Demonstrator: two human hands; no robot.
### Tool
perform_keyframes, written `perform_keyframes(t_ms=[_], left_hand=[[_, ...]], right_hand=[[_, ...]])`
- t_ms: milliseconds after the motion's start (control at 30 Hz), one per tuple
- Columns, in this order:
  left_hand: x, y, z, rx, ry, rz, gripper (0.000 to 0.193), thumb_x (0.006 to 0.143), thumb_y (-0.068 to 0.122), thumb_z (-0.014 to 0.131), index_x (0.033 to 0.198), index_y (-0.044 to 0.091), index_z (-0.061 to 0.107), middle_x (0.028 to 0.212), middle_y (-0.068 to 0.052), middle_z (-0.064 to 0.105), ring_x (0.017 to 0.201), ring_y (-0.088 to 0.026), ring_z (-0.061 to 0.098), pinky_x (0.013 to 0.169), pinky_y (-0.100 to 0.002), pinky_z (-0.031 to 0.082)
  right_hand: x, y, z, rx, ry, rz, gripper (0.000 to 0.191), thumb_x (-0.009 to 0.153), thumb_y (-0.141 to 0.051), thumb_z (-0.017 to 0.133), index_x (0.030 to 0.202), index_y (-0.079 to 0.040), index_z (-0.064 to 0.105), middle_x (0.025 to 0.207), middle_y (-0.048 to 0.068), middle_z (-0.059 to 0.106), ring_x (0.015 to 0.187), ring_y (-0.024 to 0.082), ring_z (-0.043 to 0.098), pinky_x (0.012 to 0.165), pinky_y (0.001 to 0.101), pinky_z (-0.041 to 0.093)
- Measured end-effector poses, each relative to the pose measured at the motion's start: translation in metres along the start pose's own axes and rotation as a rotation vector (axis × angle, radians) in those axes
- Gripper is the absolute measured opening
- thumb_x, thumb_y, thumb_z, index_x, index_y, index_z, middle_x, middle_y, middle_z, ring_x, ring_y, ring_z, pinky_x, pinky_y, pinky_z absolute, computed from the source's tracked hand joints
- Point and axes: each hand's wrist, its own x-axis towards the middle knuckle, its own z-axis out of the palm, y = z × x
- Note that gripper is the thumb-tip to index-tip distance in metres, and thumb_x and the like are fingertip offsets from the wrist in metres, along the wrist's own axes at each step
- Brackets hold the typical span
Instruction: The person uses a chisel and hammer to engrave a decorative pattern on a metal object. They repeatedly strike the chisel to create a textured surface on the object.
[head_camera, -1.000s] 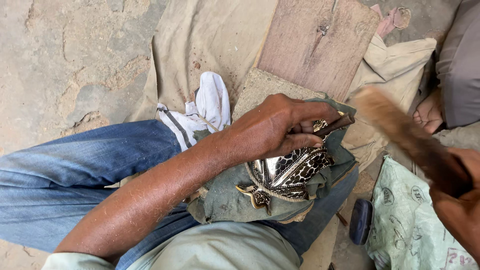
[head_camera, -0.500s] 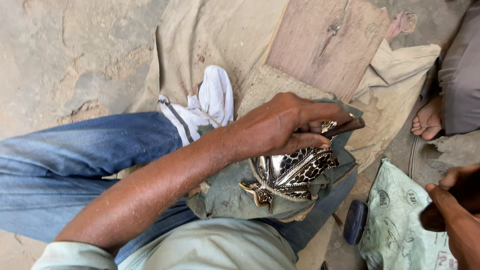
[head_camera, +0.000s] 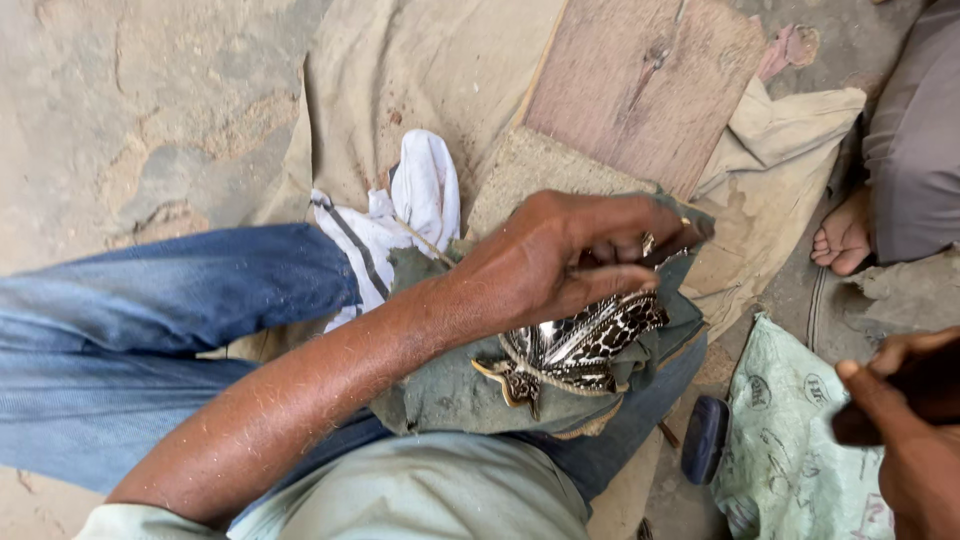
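While left hand (head_camera: 560, 265) pins patterned metal piece (head_camera: 585, 345) on green cloth (head_camera: 450, 385), right hand (head_camera: 900, 420) grips dark handle (head_camera: 860, 425).

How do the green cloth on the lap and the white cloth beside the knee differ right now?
The dull green cloth is draped over the lap, cradling the shiny patterned metal piece under the left hand. The white cloth with a dark stripe lies bunched on the ground covering, holding nothing. The green one looks grimier, the white brighter. Both are crumpled fabric.

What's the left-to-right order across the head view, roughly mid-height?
Blue jeans leg → white striped cloth → left hand over the patterned metal piece on green cloth → dark flat object → printed green sack → right hand.
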Motion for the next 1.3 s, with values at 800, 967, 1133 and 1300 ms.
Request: perform_keyframes(t_ms=[800,967,1133,1300], left_hand=[[-0.006,0.023,0.024,0.161,0.150,-0.157,0.038,0.098,0.017,0.074,0.132,0.006,0.061,0.110,-0.013,0.074,0.089,-0.022,0.077,0.075,-0.035,0.061],[-0.004,0.023,0.022,0.189,0.161,-0.112,0.036,0.098,0.015,0.076,0.129,0.006,0.061,0.107,-0.012,0.073,0.088,-0.022,0.075,0.075,-0.035,0.059],[-0.001,0.025,0.023,0.209,0.120,-0.175,0.033,0.091,0.013,0.078,0.120,0.006,0.065,0.087,-0.011,0.070,0.073,-0.021,0.069,0.066,-0.037,0.055],[-0.002,0.025,0.022,0.196,0.142,-0.112,0.038,0.093,0.011,0.078,0.128,0.007,0.062,0.096,-0.010,0.071,0.079,-0.018,0.071,0.068,-0.035,0.057]], right_hand=[[0.147,0.006,0.043,-0.288,-0.295,-0.316,0.032,0.097,-0.014,0.075,0.118,-0.003,0.053,0.096,0.014,0.062,0.085,0.019,0.069,0.076,0.0361,0.061],[0.157,0.018,0.043,-0.266,-0.286,-0.263,0.030,0.098,-0.014,0.075,0.116,-0.001,0.054,0.094,0.015,0.062,0.082,0.020,0.070,0.073,0.0368,0.061],[0.144,0.033,0.031,-0.275,-0.273,-0.269,0.028,0.099,-0.014,0.075,0.113,0.000,0.056,0.092,0.017,0.063,0.079,0.022,0.070,0.071,0.0374,0.061],[0.112,0.068,0.014,-0.327,-0.304,-0.150,0.026,0.100,-0.014,0.075,0.111,0.001,0.057,0.090,0.018,0.064,0.076,0.023,0.071,0.069,0.0381,0.061]])
